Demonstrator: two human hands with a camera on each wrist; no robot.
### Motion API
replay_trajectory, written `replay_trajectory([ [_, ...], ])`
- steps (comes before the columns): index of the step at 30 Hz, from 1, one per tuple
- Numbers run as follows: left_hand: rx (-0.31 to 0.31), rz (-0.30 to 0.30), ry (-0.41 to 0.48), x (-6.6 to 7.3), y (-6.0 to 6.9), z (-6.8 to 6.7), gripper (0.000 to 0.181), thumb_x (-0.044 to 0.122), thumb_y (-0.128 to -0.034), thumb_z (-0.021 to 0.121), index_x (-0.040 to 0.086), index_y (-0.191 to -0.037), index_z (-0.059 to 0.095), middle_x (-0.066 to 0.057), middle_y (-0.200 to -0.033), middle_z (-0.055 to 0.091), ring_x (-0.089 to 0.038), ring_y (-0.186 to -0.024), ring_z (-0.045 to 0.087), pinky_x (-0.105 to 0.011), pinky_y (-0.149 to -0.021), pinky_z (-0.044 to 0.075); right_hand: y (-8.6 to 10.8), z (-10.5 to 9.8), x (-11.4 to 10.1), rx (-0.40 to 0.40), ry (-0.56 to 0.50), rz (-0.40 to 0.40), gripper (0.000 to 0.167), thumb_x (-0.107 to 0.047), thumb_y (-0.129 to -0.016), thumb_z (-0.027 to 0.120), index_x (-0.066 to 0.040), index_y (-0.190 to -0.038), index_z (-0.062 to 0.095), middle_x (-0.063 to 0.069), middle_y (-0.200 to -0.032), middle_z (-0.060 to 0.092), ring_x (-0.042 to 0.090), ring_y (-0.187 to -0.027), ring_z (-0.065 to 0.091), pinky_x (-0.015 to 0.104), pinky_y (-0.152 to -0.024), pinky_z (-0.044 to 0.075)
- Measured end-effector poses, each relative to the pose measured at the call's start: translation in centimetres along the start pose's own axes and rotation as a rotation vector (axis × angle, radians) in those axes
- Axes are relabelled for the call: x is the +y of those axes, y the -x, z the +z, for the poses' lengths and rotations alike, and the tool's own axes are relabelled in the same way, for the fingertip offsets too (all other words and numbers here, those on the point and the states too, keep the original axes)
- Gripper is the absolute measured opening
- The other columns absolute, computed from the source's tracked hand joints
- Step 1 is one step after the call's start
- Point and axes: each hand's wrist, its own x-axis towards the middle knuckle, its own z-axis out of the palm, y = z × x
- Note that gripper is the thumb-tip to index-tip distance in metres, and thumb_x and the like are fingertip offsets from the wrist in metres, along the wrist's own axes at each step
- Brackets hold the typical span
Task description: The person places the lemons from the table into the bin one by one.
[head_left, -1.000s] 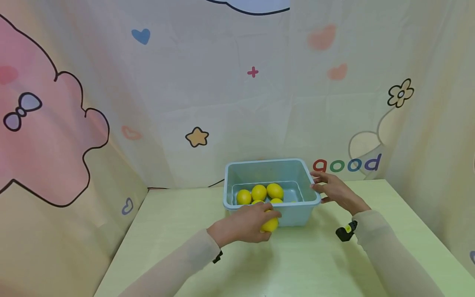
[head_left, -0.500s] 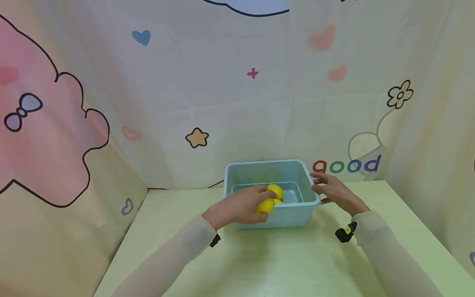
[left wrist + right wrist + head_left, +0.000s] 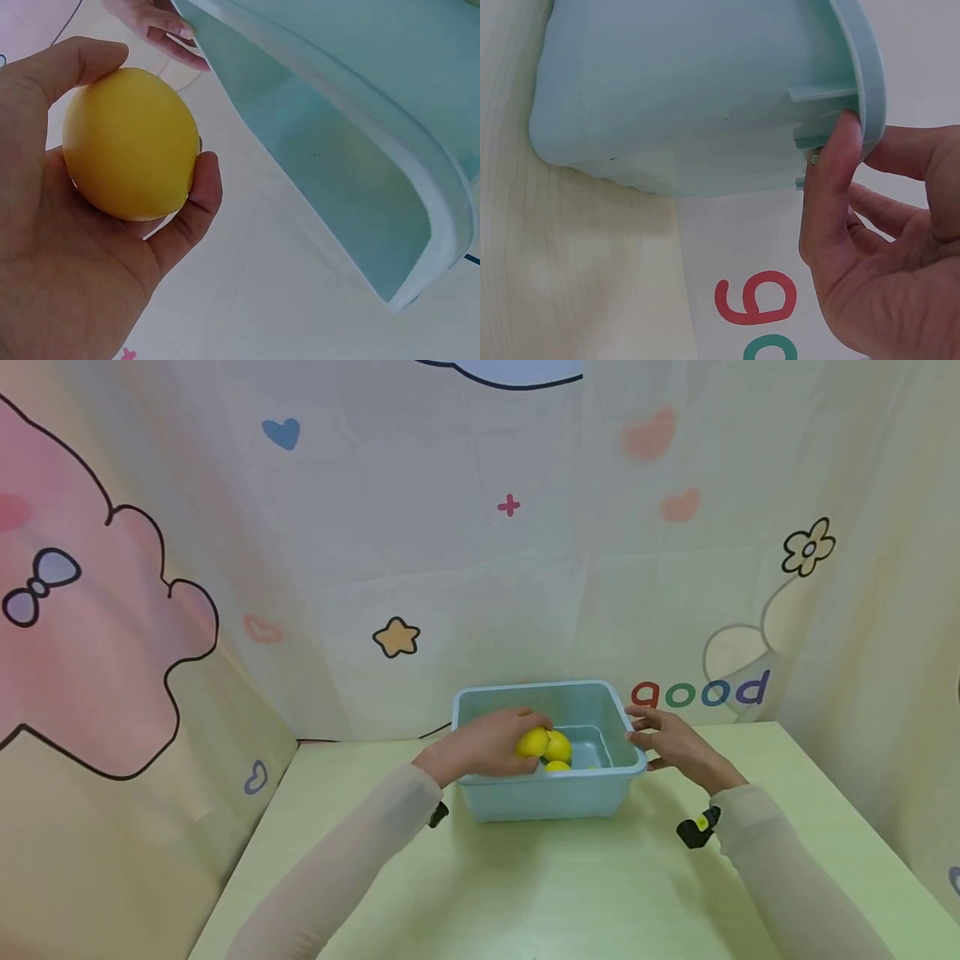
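Note:
My left hand [image 3: 483, 745] grips a yellow lemon [image 3: 532, 742] over the left half of a light blue plastic bin [image 3: 543, 799]. In the left wrist view the lemon [image 3: 133, 144] sits between curled fingers and thumb, beside the bin's rim. Inside the bin, to the right of the held fruit, lie a lemon [image 3: 558, 748] and the top of another [image 3: 557, 767]; my left hand and the front wall hide the rest. On the right side, my right hand [image 3: 675, 745] pinches the bin's rim [image 3: 873, 82], with the thumb beneath its edge in the right wrist view.
The bin stands upright on a pale wooden table [image 3: 480, 885], near its back edge. Behind it hangs a printed curtain [image 3: 480, 585] with hearts, a star and coloured lettering. A thin dark cord [image 3: 435, 731] runs along the back to the left of the bin.
My left hand has carried the lemon from in front of the bin up over its front rim and inward, covering lemons seen earlier. The right hand and the bin have stayed in place.

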Motion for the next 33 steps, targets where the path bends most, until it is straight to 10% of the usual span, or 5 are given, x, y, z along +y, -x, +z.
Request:
replay_trajectory([
  [20, -0.106, -0.054, 0.025, -0.6, -3.9, -1.6, 0.046, 0.026, -0.0893, 0.065, 0.023, -0.133, 0.054, 0.005, -0.127, 0.059, -0.015, -0.104, 0.053, -0.029, -0.093, 0.047, 0.0, 0.0, -0.1, -0.008, -0.017, -0.017, 0.065, -0.019, -0.098, 0.056, -0.005, -0.154, 0.026, 0.025, -0.138, 0.042, 0.032, -0.110, 0.056, 0.041, -0.081, 0.060],
  [33, -0.158, -0.201, 0.086, -1.9, -5.9, -1.3, 0.046, 0.030, -0.0875, 0.069, 0.028, -0.131, 0.055, 0.004, -0.128, 0.053, -0.017, -0.109, 0.051, -0.038, -0.091, 0.048, 0.0, -0.1, 0.2, -0.011, -0.025, -0.009, 0.065, -0.018, -0.098, 0.056, -0.006, -0.155, 0.025, 0.025, -0.139, 0.041, 0.033, -0.112, 0.056, 0.042, -0.081, 0.060],
])
